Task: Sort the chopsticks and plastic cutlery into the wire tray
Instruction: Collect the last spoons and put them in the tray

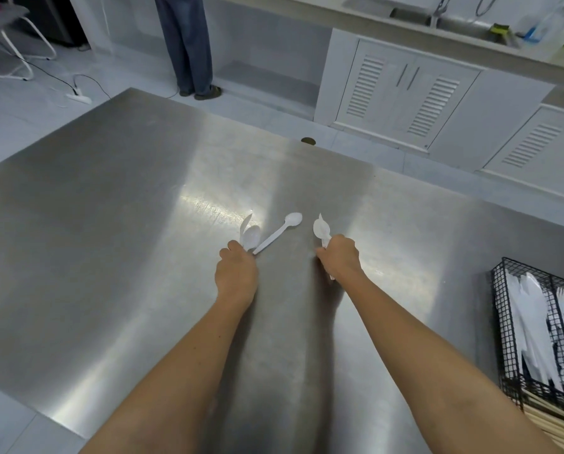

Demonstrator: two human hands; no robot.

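Note:
My left hand is closed around white plastic spoons whose bowls stick out beyond the knuckles. One more white spoon lies flat on the steel table, its handle end touching my left hand. My right hand grips other white spoons, bowls pointing away from me. A black wire tray stands at the table's right edge, holding white plastic cutlery in its compartments and wooden chopsticks at its near end.
A person in blue trousers stands beyond the table's far edge. White louvred cabinets and a sink counter run along the right. A cable and power strip lie on the floor at left, by a chair.

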